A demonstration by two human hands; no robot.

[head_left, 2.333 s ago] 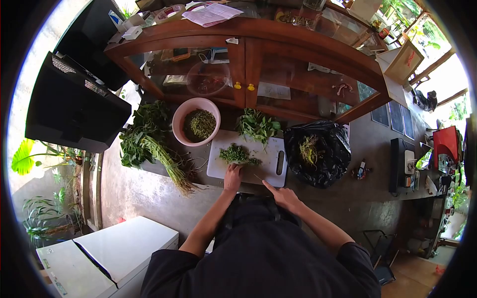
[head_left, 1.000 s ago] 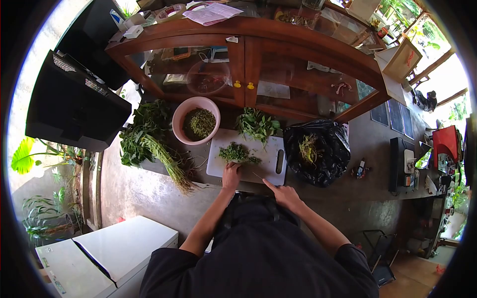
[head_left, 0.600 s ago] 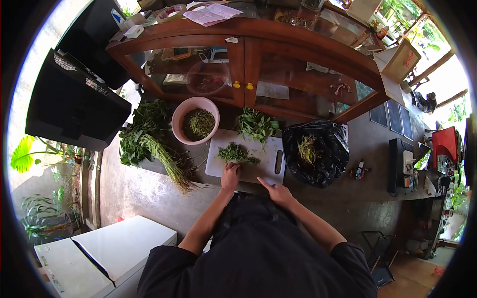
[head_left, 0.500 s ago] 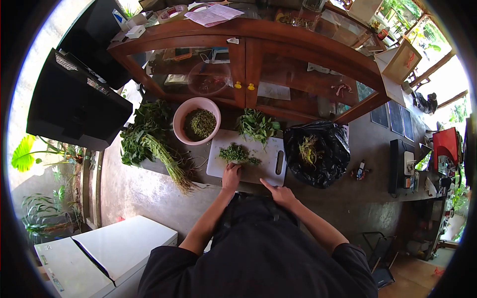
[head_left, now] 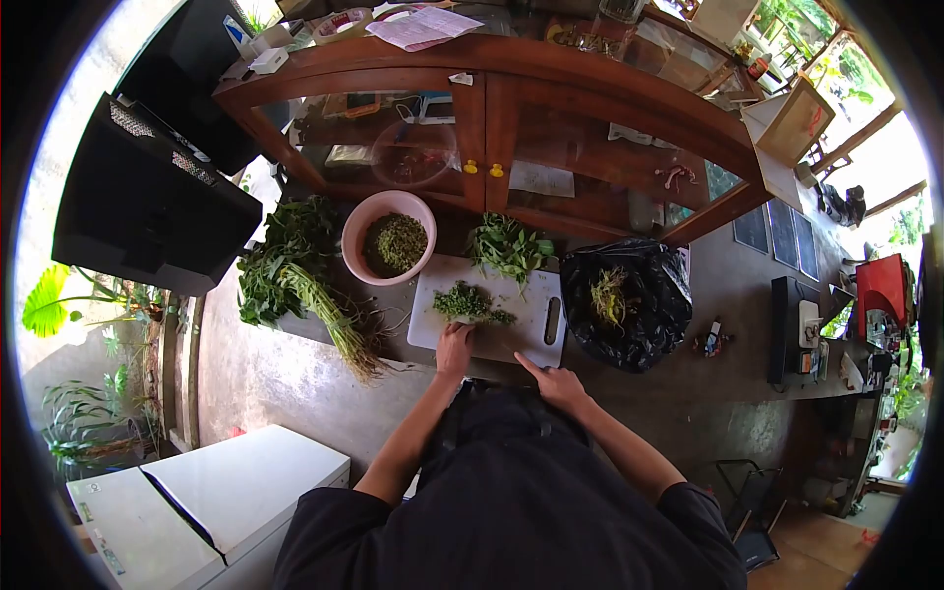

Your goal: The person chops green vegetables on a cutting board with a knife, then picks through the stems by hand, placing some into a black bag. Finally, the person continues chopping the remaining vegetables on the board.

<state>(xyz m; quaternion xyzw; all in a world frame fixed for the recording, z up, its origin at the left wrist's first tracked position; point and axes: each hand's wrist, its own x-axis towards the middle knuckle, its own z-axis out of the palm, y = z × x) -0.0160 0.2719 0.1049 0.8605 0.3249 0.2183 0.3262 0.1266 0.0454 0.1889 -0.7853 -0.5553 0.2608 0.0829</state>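
On the white cutting board (head_left: 433, 329), a pile of chopped greens (head_left: 462, 298) spreads across the middle. My left hand (head_left: 454, 346) is closed, its fingers curled down against the greens at the near side of the pile. My right hand (head_left: 559, 382) is closed at the board's near edge, with the index finger stretched forward along a knife (head_left: 497, 342). The blade lies low over the board toward my left fingers and is hard to make out; the handle is hidden in my palm. Uncut leafy greens (head_left: 511, 246) rest on the board's far edge.
Left of the board stands a pink bowl (head_left: 354, 258) holding cut greens. Farther left lies a bundle of long-stemmed greens (head_left: 320, 300) with roots. A black plastic bag (head_left: 629, 344) with plant scraps sits to the right. Behind rises a wooden glass-door cabinet (head_left: 487, 147).
My left hand has shifted very slightly left and toward me. The right hand and the chopped pile look nearly the same.
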